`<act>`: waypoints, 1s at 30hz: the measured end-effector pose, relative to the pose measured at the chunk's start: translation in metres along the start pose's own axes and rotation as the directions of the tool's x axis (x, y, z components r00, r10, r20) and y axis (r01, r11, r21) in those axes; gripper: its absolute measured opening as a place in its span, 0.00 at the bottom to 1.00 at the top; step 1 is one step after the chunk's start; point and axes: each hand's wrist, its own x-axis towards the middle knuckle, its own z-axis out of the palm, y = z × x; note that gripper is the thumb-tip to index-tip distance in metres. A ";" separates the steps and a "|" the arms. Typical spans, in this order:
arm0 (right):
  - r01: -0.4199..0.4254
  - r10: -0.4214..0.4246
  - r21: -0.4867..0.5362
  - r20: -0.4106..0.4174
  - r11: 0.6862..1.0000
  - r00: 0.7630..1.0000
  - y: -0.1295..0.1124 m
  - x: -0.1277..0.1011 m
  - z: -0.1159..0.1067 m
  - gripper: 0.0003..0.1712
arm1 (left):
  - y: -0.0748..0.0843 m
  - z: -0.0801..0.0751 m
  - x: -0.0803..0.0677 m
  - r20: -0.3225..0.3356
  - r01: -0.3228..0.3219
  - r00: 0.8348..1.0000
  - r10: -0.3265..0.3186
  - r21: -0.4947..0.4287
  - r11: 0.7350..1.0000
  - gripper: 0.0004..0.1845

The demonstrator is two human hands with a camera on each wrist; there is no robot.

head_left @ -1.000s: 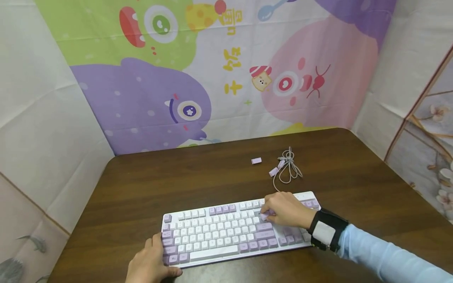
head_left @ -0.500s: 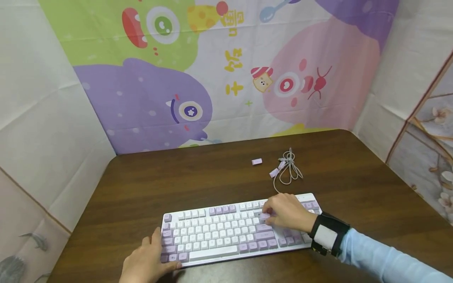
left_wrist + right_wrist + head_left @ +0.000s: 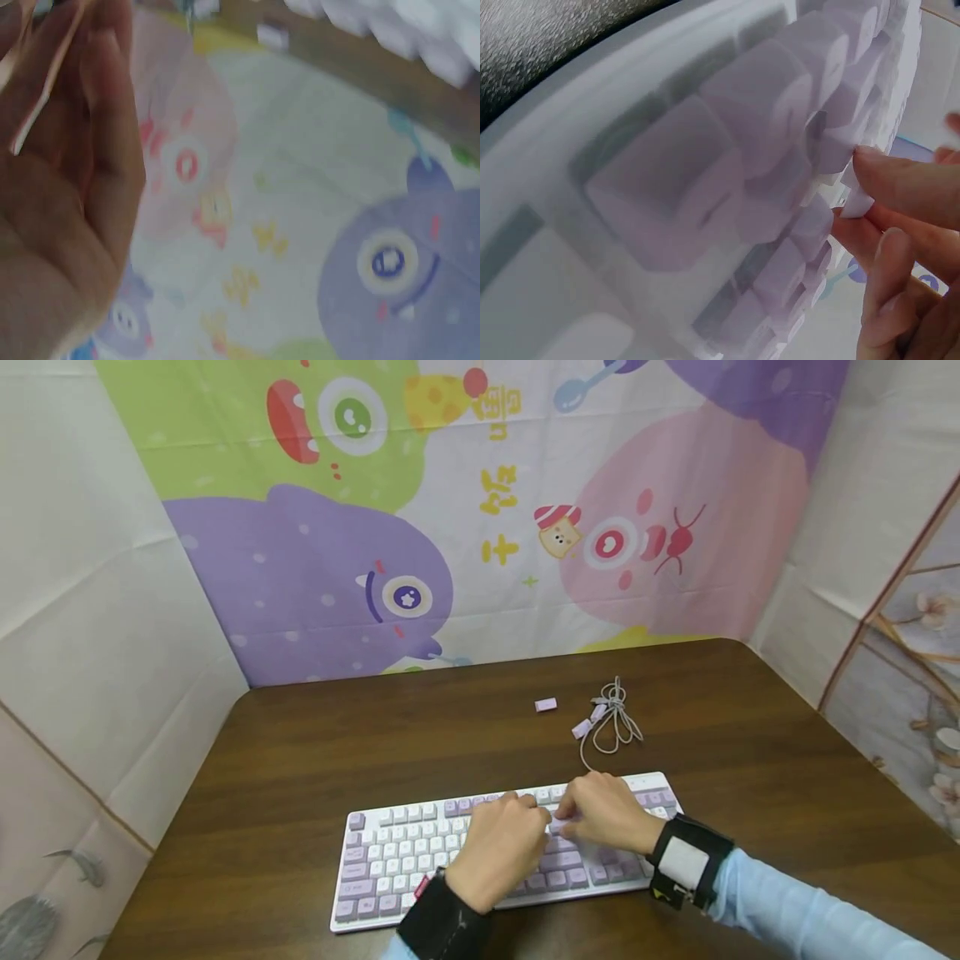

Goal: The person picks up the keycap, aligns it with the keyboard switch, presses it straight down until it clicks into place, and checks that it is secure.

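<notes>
A white and lilac keyboard [image 3: 408, 852] lies on the table under both hands. My right hand [image 3: 606, 814] is over its right half, near the upper rows. In the right wrist view, thumb and fingers pinch a pale lilac keycap [image 3: 857, 204] at the key rows. My left hand [image 3: 501, 843] hovers over the middle of the keyboard, fingers bent and close to the right hand's fingertips. The left wrist view shows that hand [image 3: 75, 172] with loosely bent fingers and nothing seen held; its fingertips are partly cut off at the top.
Behind the keyboard, a loose lilac keycap [image 3: 546, 704] lies on the dark wooden table [image 3: 360, 735]. Two more lilac pieces rest against a bundled grey cable [image 3: 617, 718] that runs to the keyboard. A cartoon-printed cloth [image 3: 495, 610] hangs behind the table.
My left hand has left the keyboard's left end and moved right, up beside the right hand. The right hand stays at nearly the same place. The keyboard's left end has shifted slightly.
</notes>
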 end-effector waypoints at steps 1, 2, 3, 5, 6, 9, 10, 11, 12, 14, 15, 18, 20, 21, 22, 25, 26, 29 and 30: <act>-0.006 0.006 0.003 -0.006 1.000 1.000 0.000 0.000 0.001 0.07 | 0.003 0.005 0.005 -0.008 0.012 1.000 -0.012 0.009 1.000 0.08; -0.008 0.008 0.004 -0.012 1.000 1.000 0.000 0.000 0.001 0.06 | 0.006 0.010 0.009 -0.009 0.026 1.000 -0.026 0.008 1.000 0.09; -0.006 0.006 0.004 -0.019 1.000 1.000 0.001 0.000 0.002 0.06 | 0.008 0.015 0.012 -0.008 0.038 0.999 -0.038 0.008 0.999 0.11; 0.002 -0.002 -0.001 -0.037 1.000 0.999 0.002 0.000 0.003 0.06 | 0.011 0.022 0.017 0.000 0.054 0.999 -0.054 -0.006 0.999 0.13; 0.008 -0.008 -0.008 -0.048 1.000 0.999 0.003 0.000 0.004 0.07 | 0.013 0.025 0.019 0.008 0.056 0.998 -0.056 -0.018 0.998 0.13; 0.022 -0.024 -0.025 -0.069 0.999 0.997 0.005 -0.001 0.004 0.10 | 0.016 0.031 0.022 0.038 0.056 0.998 -0.055 -0.043 0.997 0.13; 0.028 -0.029 -0.023 -0.072 0.999 0.997 0.005 -0.001 0.004 0.11 | 0.016 0.033 0.023 0.044 0.059 0.997 -0.057 -0.049 0.997 0.13; 0.031 -0.032 -0.016 -0.069 0.999 0.997 0.006 -0.001 0.004 0.10 | 0.016 0.035 0.023 0.050 0.064 0.997 -0.061 -0.056 0.996 0.13; 0.036 -0.036 -0.007 -0.061 0.999 0.997 0.006 -0.001 0.003 0.10 | 0.016 0.037 0.024 0.055 0.074 0.996 -0.070 -0.063 0.995 0.13; 0.043 -0.042 0.013 -0.041 0.999 0.998 0.008 -0.002 0.002 0.08 | 0.015 0.040 0.025 0.063 0.094 0.994 -0.089 -0.087 0.992 0.12; 0.042 -0.041 0.027 -0.032 0.999 0.999 0.008 -0.002 0.002 0.06 | 0.014 0.041 0.025 0.068 0.102 0.993 -0.095 -0.100 0.990 0.11; 0.045 -0.044 0.047 -0.023 0.998 0.999 0.010 -0.005 0.001 0.05 | 0.012 0.043 0.025 0.080 0.109 0.992 -0.099 -0.135 0.985 0.08; 0.065 -0.063 0.045 -0.040 0.997 0.997 0.011 -0.008 0.002 0.05 | 0.011 0.044 0.025 0.082 0.106 0.992 -0.095 -0.147 0.983 0.08; 0.084 -0.082 0.034 -0.058 0.996 0.995 0.011 -0.009 0.002 0.06 | 0.011 0.044 0.025 0.083 0.105 0.992 -0.093 -0.150 0.983 0.08; 0.108 -0.107 0.014 -0.076 0.994 0.991 0.011 -0.010 0.003 0.06 | 0.011 0.044 0.025 0.081 0.104 0.992 -0.092 -0.148 0.983 0.09; 0.173 -0.179 -0.050 -0.128 0.984 0.976 0.010 -0.013 0.005 0.06 | 0.011 0.045 0.026 0.073 0.100 0.993 -0.091 -0.133 0.986 0.09; 0.189 -0.198 -0.073 -0.142 0.979 0.970 0.009 -0.014 0.005 0.06 | 0.012 0.046 0.025 0.068 0.098 0.994 -0.090 -0.119 0.988 0.09; 0.226 -0.244 -0.117 -0.164 0.967 0.956 0.009 -0.015 0.006 0.07 | 0.015 0.045 0.024 0.053 0.100 0.994 -0.096 -0.078 0.992 0.08; 0.236 -0.255 -0.126 -0.168 0.964 0.952 0.009 -0.015 0.007 0.07 | 0.016 0.045 0.024 0.049 0.101 0.994 -0.098 -0.068 0.993 0.08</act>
